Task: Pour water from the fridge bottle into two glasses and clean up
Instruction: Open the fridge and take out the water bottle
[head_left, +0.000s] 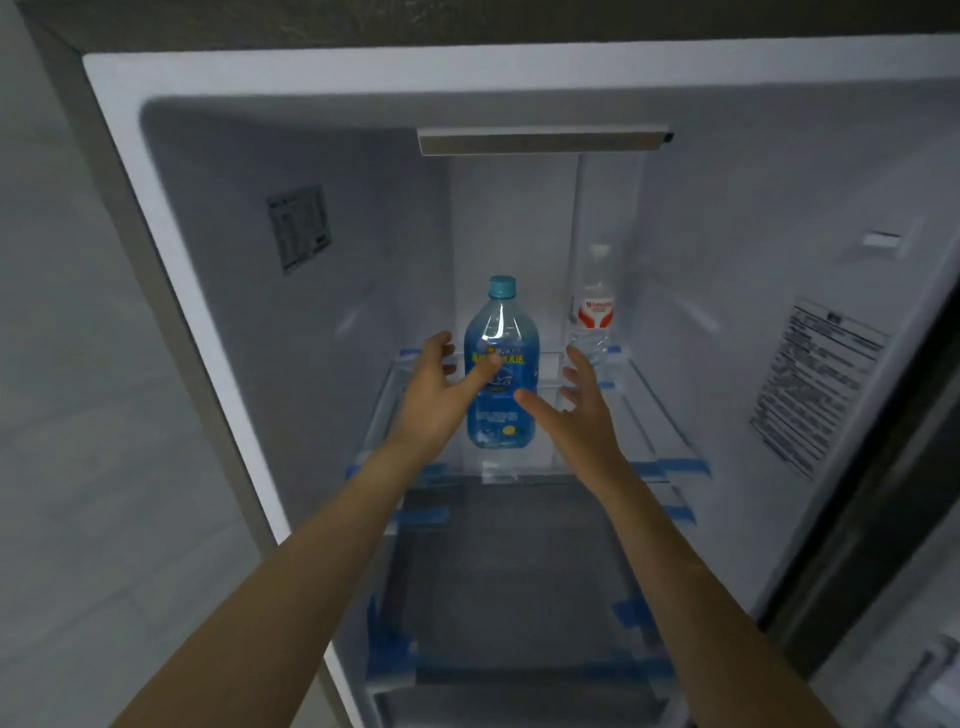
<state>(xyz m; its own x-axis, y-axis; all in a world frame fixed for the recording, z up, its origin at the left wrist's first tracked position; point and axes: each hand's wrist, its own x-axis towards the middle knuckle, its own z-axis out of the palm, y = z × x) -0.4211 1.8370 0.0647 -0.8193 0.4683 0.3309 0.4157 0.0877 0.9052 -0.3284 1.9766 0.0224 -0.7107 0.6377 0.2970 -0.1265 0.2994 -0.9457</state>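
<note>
I have both hands spread, left hand (441, 379) and right hand (576, 400) flanking the blue bottle (501, 364) upright on the fridge shelf (649, 405), ready to clasp its wide body.

Small clear bottle (594, 304), red-white label, upright at shelf's back right; blue tape (680, 467) on shelf edges

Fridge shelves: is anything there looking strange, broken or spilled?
No spill or break shows. One oddity: strips of blue tape sit on the edges and corners of the glass shelves, as if never unpacked. The blue bottle and the clear bottle behind it both stand upright.
</note>
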